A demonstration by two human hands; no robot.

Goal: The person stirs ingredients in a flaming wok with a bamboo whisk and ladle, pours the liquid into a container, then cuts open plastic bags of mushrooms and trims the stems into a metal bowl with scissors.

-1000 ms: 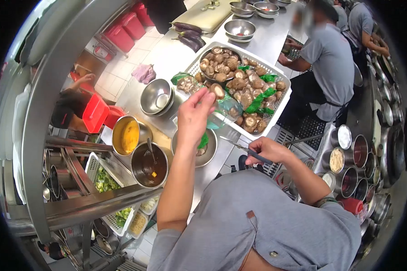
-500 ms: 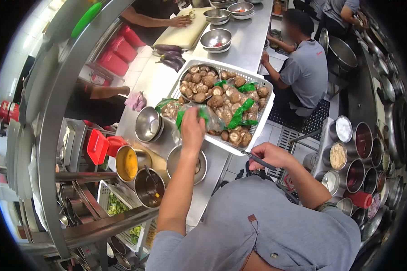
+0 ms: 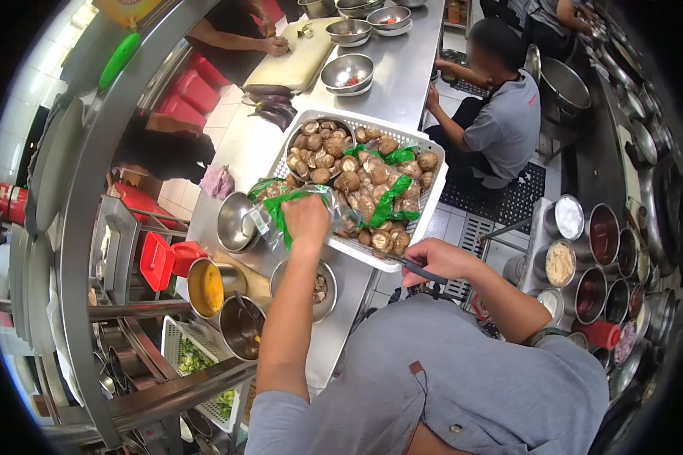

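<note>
My left hand (image 3: 308,220) is closed on a clear plastic bag (image 3: 279,214) with green printing, over the near left corner of a white plastic basket (image 3: 411,262). In the basket are brown mushrooms (image 3: 347,180), some loose and some inside green-and-clear bags (image 3: 388,199). A steel bowl (image 3: 290,155) heaped with mushrooms sits at its far left. My right hand (image 3: 440,262) grips a small knife (image 3: 426,273) by its black handle at the basket's near edge; its blade is barely visible. Beneath my left forearm, a steel bowl (image 3: 326,303) holds a few pale pieces.
Eggplants (image 3: 273,112) lie beyond the basket, near a cutting board (image 3: 296,57) where another person's hand (image 3: 277,47) rests. One person (image 3: 505,114) sits low at the right. Steel pots (image 3: 590,296) line the right side; a metal shelf post (image 3: 83,189) stands left.
My left hand has moved slightly left and down with the plastic bag, which now hangs farther left of the basket. My right hand still holds the knife. The camera view has shifted a little.
</note>
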